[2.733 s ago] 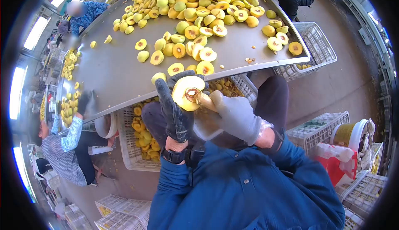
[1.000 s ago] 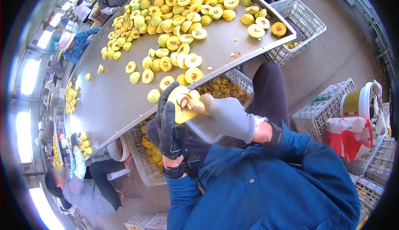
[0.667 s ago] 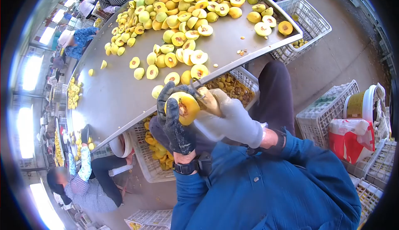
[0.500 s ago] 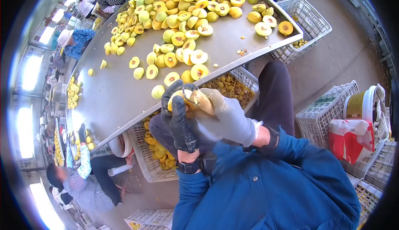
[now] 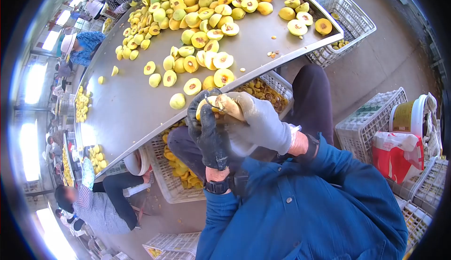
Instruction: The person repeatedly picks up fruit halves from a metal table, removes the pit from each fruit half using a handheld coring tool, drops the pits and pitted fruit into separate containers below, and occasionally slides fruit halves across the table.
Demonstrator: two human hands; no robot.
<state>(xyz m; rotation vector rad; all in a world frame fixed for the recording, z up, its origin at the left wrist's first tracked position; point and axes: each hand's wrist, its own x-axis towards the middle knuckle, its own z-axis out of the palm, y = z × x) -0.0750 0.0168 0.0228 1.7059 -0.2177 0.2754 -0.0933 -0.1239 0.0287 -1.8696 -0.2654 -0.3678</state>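
Observation:
My left hand (image 5: 206, 131), in a dark stained glove, is closed around a yellow fruit half (image 5: 205, 106) at the table's near edge. In a light grey glove, my right hand (image 5: 265, 121) grips a tool with a thick pale handle (image 5: 229, 107). The tool's curved metal loop (image 5: 211, 101) lies against the fruit, and the fingers of my left hand partly hide the contact. Beyond my hands, many halved yellow-green fruits (image 5: 192, 86) lie on the metal table (image 5: 131, 95), some showing brown centres.
Under the table edge stand a crate of yellow pieces (image 5: 174, 196) and a crate of scraps (image 5: 282, 84). Another crate (image 5: 361, 23) is beyond the right corner. At right are a crate (image 5: 359, 128), a bucket (image 5: 416, 114) and a red-white bag (image 5: 399, 159). Co-workers (image 5: 105, 210) sit along the left.
The fruit half, earlier facing up with its centre visible, is now tilted and mostly covered by my left fingers. The tool loop has moved from above the fruit onto it.

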